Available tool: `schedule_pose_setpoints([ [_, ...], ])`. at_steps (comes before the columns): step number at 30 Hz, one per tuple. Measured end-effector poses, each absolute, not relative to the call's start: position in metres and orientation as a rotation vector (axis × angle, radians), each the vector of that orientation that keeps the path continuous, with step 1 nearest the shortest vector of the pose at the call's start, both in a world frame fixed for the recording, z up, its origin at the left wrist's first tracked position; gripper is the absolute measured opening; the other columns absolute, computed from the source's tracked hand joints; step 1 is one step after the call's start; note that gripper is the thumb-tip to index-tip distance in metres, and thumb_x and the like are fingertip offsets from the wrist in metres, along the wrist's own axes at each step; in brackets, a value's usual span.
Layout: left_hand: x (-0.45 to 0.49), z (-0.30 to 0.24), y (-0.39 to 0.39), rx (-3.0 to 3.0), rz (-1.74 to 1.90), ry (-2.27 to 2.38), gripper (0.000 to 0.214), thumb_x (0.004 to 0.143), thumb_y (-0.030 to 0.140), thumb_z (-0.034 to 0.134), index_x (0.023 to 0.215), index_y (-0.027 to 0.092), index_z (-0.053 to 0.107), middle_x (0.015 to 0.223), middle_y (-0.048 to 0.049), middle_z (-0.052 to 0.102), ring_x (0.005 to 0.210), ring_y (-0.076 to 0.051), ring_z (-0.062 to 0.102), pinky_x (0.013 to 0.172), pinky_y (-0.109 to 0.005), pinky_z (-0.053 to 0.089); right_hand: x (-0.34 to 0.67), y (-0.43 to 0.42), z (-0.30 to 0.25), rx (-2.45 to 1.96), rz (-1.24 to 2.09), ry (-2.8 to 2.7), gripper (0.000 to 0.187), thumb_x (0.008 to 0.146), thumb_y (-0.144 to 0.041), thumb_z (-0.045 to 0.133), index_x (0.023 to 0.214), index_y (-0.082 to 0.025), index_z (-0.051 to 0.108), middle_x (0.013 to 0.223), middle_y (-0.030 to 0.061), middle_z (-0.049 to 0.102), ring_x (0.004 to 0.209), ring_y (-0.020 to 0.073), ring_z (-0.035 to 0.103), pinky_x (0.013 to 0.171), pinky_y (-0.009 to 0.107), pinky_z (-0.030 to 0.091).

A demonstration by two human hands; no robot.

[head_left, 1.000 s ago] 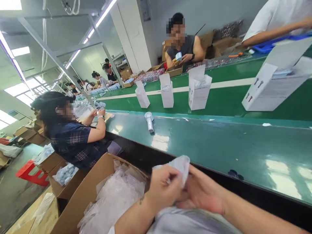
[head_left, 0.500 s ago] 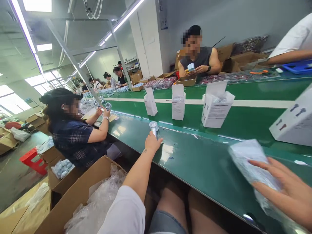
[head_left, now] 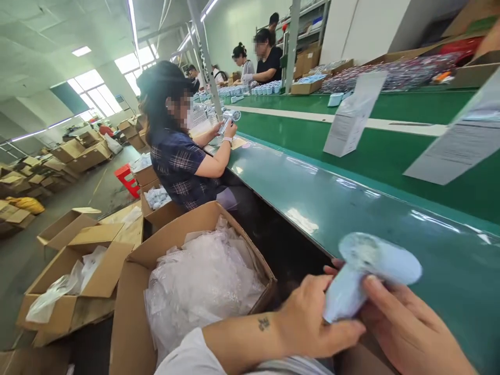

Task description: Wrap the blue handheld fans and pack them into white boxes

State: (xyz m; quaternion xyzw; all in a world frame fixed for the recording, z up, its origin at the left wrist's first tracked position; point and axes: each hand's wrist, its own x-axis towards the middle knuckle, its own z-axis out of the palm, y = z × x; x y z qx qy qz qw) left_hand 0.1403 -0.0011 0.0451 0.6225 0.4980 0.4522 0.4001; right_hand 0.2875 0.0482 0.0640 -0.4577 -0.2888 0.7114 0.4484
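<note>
Over the near edge of the bench, a pale blue hair-dryer-shaped device (head_left: 385, 260) with a short barrel and a handle is between my hands, slightly blurred. My left hand (head_left: 312, 312) is closed round the handle, thumb along its lower end. From the right, my right hand (head_left: 406, 317) grips it where barrel and handle meet, its thumb on top and the other fingers partly hidden underneath. An open carton (head_left: 125, 312) full of clear plastic bags (head_left: 207, 276) stands beside my left forearm.
White boxes with raised flaps (head_left: 344, 130) stand on the green conveyor (head_left: 297, 122) beyond the teal bench (head_left: 281, 172). A co-worker (head_left: 179, 151) sits to the left holding a similar silvery device (head_left: 230, 119). More cartons (head_left: 78, 271) and a red stool (head_left: 127, 179) are on the floor.
My view has swung left. My left hand has drawn back from the bench with the device, and my right hand, which held a plastic-wrapped package, is now on the device too.
</note>
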Motion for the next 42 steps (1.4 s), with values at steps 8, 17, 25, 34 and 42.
schedule_pose_setpoints([
  [8,-0.094,-0.028,0.027,0.919,1.311,2.075,0.021,0.081,0.033,0.062,0.068,0.017,0.056,0.087,-0.01,0.064,0.097,-0.024,0.057,0.087,-0.036,0.043,0.229,0.028,0.042,-1.264,2.293,-0.461,0.05,0.063,-0.045,0.084,0.103,-0.021,0.064,0.079,0.0044,0.071,0.071,0.022,0.069,0.061,0.033,0.061],
  [17,-0.125,-0.044,0.016,0.755,1.428,1.989,0.039,0.061,0.031,0.081,0.053,0.02,0.045,0.064,-0.0038,0.055,0.097,-0.028,0.056,0.086,-0.035,0.041,0.213,0.019,0.034,-1.301,2.454,-0.529,0.046,0.066,-0.039,0.083,0.105,-0.024,0.063,0.07,0.0013,0.064,0.062,0.0184,0.066,0.047,0.024,0.054],
  [25,-0.034,0.027,0.013,0.398,1.576,1.315,0.04,0.067,0.054,0.074,0.081,0.02,0.057,0.069,0.0029,0.06,0.061,-0.011,0.054,0.062,-0.022,0.044,0.186,0.03,0.022,-0.897,2.684,-0.401,0.045,0.055,-0.041,0.088,0.084,-0.019,0.062,0.071,0.001,0.065,0.055,0.0143,0.061,0.039,0.022,0.051],
  [34,-0.032,0.03,0.019,0.689,1.682,1.642,0.034,0.073,0.049,0.067,0.087,0.019,0.061,0.078,0.0001,0.064,0.07,-0.014,0.057,0.068,-0.025,0.044,0.183,0.047,0.03,-0.704,2.558,-0.513,0.04,0.068,-0.033,0.081,0.099,-0.018,0.061,0.084,0.0042,0.067,0.081,0.021,0.067,0.05,0.025,0.056],
  [42,-0.117,0.032,-0.014,0.899,1.587,2.126,0.024,0.06,0.034,0.071,0.063,0.019,0.052,0.076,-0.0021,0.063,0.08,-0.019,0.058,0.074,-0.029,0.044,0.124,0.048,0.014,-0.771,2.599,-0.435,0.039,0.075,-0.032,0.077,0.105,-0.019,0.056,0.092,0.004,0.066,0.095,0.0213,0.067,0.056,0.024,0.054],
])
